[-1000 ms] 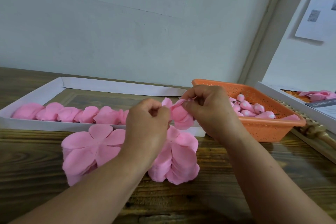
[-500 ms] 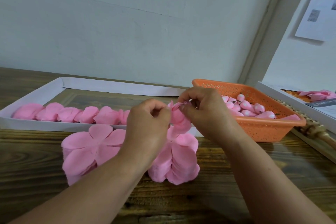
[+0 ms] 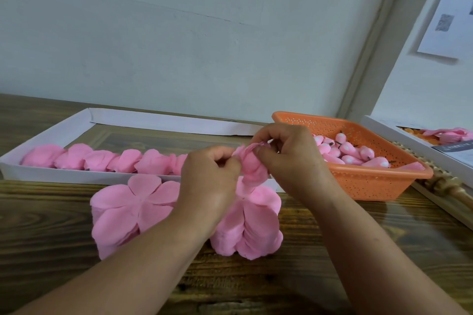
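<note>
Pink petal (image 3: 252,167) is pinched by both the left grip (image 3: 210,186) and the right grip (image 3: 289,158). The orange basket (image 3: 371,184) sits at three o'clock from it.

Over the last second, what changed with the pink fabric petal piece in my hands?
The left hand and right hand closed in slightly, gathering the pink fabric petal piece from a loose spread into a tighter bundle; both kept pinching it. The pink petal stacks, orange plastic basket and white cardboard tray stayed put.
</note>
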`<state>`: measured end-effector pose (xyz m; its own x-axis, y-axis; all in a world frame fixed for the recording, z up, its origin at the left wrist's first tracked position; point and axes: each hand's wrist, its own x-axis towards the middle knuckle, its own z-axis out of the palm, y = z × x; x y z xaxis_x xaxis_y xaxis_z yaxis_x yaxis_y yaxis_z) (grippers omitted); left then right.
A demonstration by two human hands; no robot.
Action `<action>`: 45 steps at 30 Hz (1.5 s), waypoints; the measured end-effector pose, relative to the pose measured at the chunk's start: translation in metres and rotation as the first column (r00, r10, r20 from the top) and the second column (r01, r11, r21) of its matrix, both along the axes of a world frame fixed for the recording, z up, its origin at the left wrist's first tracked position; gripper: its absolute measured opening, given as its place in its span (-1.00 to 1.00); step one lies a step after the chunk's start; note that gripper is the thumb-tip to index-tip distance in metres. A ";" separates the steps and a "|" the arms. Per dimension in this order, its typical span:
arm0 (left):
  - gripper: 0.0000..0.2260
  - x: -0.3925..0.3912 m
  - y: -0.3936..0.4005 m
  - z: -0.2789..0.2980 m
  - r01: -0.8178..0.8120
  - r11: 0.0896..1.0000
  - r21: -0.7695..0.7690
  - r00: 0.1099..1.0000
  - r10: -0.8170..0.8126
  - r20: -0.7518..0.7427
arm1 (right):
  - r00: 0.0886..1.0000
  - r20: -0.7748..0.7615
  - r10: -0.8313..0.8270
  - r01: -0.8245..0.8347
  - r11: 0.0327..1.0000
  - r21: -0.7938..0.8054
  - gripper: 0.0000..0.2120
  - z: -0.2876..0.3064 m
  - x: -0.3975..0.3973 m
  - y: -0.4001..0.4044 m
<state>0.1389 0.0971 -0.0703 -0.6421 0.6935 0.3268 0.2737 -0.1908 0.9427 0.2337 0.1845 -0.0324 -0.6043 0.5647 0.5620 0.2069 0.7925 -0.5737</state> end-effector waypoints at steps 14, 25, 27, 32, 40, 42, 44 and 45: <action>-0.83 0.001 -0.002 0.003 -0.034 0.999 0.039 0.998 0.036 -0.055 | 0.996 0.078 -0.042 0.031 0.991 0.127 -0.78 0.004 0.001 -0.007; -0.84 0.001 -0.004 0.004 0.086 0.996 0.019 0.990 -0.083 -0.111 | 0.984 0.168 -0.053 0.028 0.989 0.148 -0.66 0.010 0.004 -0.008; -0.82 0.002 -0.004 0.004 0.092 0.996 0.016 0.990 -0.089 -0.111 | 0.983 0.183 -0.035 0.013 0.993 0.117 -0.71 0.008 0.004 -0.007; -0.75 0.000 -0.004 0.006 0.100 0.995 0.030 0.994 -0.099 -0.039 | 0.994 0.103 -0.038 0.034 0.999 0.039 -0.77 0.006 0.005 -0.003; -0.81 -0.007 0.000 0.005 0.285 0.954 -0.092 0.941 -0.260 0.215 | 0.997 0.032 0.066 -0.061 0.989 -0.135 -0.77 0.006 0.009 0.002; -0.80 -0.011 -0.001 0.007 0.371 0.919 -0.134 0.905 -0.326 0.272 | 0.995 0.008 0.095 -0.091 0.976 -0.200 -0.80 0.007 0.012 0.004; -0.80 -0.014 -0.002 0.010 0.468 0.870 -0.152 0.855 -0.403 0.325 | 0.992 0.003 0.126 -0.122 0.962 -0.243 -0.78 0.009 0.014 0.004; -0.80 -0.016 -0.003 0.011 0.512 0.846 -0.148 0.827 -0.439 0.351 | 0.990 0.005 0.140 -0.134 0.956 -0.260 -0.75 0.010 0.014 0.003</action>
<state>0.1232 0.0945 -0.0591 -0.2515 0.9675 -0.0259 -0.0895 0.0034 0.9960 0.2481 0.1879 -0.0228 -0.6971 0.5994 0.3935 0.1218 0.6398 -0.7588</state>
